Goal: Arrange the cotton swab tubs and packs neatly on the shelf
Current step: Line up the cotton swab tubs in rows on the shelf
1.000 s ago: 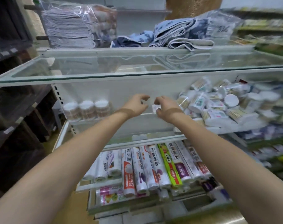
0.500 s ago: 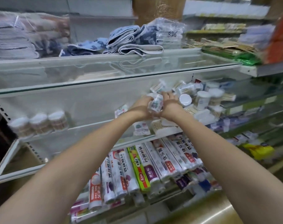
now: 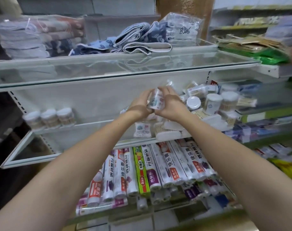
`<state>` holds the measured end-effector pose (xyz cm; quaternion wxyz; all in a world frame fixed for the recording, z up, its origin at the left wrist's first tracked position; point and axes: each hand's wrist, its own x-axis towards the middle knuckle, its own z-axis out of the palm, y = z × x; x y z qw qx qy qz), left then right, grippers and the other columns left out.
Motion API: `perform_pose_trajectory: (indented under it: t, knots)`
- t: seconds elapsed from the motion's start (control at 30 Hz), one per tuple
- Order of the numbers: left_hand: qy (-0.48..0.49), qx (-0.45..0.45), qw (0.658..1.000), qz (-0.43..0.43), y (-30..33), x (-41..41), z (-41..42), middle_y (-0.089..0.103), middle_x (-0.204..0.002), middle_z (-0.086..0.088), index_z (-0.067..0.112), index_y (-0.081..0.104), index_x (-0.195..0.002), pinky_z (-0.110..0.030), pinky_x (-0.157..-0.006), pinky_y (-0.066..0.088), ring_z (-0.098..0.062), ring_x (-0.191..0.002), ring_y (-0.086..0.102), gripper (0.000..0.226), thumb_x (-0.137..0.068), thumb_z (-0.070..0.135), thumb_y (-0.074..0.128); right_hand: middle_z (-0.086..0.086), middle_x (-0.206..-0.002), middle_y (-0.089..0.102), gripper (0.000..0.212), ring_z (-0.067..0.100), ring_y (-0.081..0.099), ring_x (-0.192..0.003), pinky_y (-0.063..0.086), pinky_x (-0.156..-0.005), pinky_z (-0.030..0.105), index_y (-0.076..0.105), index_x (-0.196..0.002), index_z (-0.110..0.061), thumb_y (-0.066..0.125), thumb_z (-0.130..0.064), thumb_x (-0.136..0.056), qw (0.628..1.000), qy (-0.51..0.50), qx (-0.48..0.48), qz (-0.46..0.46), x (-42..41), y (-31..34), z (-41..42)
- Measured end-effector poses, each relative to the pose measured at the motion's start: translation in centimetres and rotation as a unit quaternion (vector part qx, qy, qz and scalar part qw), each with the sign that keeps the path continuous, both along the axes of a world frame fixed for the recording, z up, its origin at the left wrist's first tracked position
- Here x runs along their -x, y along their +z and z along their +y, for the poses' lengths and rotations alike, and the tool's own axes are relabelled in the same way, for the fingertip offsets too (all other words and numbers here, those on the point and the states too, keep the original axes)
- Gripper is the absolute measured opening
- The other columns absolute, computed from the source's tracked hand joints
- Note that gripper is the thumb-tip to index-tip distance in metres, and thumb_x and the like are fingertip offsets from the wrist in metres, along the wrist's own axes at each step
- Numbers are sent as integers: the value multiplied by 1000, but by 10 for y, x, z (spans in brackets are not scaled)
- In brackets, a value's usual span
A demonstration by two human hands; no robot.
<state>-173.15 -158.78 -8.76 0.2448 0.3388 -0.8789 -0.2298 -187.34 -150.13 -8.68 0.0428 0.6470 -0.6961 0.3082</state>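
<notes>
**Both hands on one swab pack**

While both arms reach forward in the head view, the left hand (image 3: 140, 104) and right hand (image 3: 171, 104) curl around a small cotton swab pack (image 3: 156, 100), held above the glass shelf (image 3: 95, 124). Jumbled swab tubs (image 3: 211, 102) lie just right; three tubs (image 3: 49, 117) stand in a row at left.

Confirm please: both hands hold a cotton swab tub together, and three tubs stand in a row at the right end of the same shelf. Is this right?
Not quite. In the head view the three tubs stand in a row at the left end of the shelf, not the right. Both hands, left and right, do hold a cotton swab tub together.
</notes>
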Motion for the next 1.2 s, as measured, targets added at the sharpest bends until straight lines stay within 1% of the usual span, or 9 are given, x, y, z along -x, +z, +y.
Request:
perform_pose_trajectory:
  t: [0.17,0.3,0.4,0.47,0.6,0.8,0.93,1.03,1.2]
  knots:
    - [22,37,999,14,12,-24,-2,41,-148,1,31,33,-151,-37,-103,43,-25,-124,48,93,-74,20,84,10,-140,44,92,26,44,-130,40,-107,35,37,-147,-12,83,-39,-72,998,65,16,6,-10,17,5]
    - [56,80,995,2,11,-63,-6,46,-141,-2,21,43,-144,-36,-101,42,-29,-120,47,92,-66,25,91,8,-147,40,95,26,37,-135,34,-106,34,29,-152,-16,79,-43,-76,995,91,-25,42,-38,16,-8]
    - [101,63,993,-10,4,-99,-8,47,-140,-5,20,43,-142,-35,-99,42,-28,-120,47,96,-61,25,94,7,-146,38,97,25,33,-135,31,-109,36,28,-152,-15,78,-50,-77,991,117,-52,36,-66,7,-22]
    - [121,44,992,-18,-2,-124,-6,46,-142,-6,19,42,-143,-39,-102,44,-27,-122,47,100,-59,25,95,6,-144,39,96,25,35,-133,33,-107,37,29,-150,-15,78,-52,-76,987,138,-69,37,-85,0,-30]
    - [154,41,987,-11,-20,-177,3,49,-141,-8,16,41,-145,-42,-102,46,-27,-123,51,101,-60,26,94,7,-142,42,96,24,39,-128,36,-107,37,30,-149,-14,79,-48,-74,978,175,-97,65,-133,-13,-46]
    - [218,46,974,-34,-36,-242,10,50,-144,-8,16,38,-146,-42,-106,42,-26,-129,49,105,-59,32,94,8,-129,46,81,25,43,-119,37,-95,34,39,-137,-12,81,-38,-72,966,214,-104,96,-202,-28,-65]
    - [236,28,969,-69,-45,-278,2,54,-141,-6,23,31,-146,-44,-97,50,-26,-119,58,105,-60,37,91,11,-135,45,89,27,42,-124,37,-102,35,36,-143,-9,80,-40,-72,962,233,-97,108,-234,-30,-73]
    - [231,22,970,-77,-49,-299,-7,54,-138,-7,24,28,-145,-42,-92,52,-26,-114,60,98,-66,36,86,12,-133,45,92,28,42,-123,38,-104,39,35,-145,-7,79,-42,-73,958,248,-88,111,-253,-27,-79]
    - [227,36,972,-53,-47,-324,-26,46,-143,-8,22,32,-147,-44,-100,45,-25,-128,44,93,-70,28,84,10,-135,44,89,26,41,-125,37,-100,35,34,-145,-11,79,-34,-72,960,239,-76,122,-277,-22,-96]
